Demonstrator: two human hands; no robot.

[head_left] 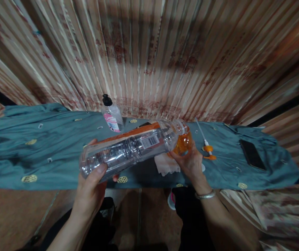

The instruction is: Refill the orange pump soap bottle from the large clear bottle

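My left hand (93,183) is wrapped round the lower end of a large clear plastic bottle (128,150) with an orange label and a barcode. The bottle is tilted almost level, its neck to the right. That neck meets the top of a smaller bottle (184,142) of orange liquid; whether they touch I cannot tell. My right hand (191,160) is closed around the orange bottle and wears a silver bracelet. Beneath the bottles lies a white tissue (167,165). An orange pump head (209,149) with a white tube rests on the cloth, right of my right hand.
A clear squeeze bottle with a black cap (113,116) stands behind the large bottle. At the right lies a dark phone (252,154). A green patterned cloth (60,150) covers the narrow table, and a striped curtain (144,52) hangs close behind it.
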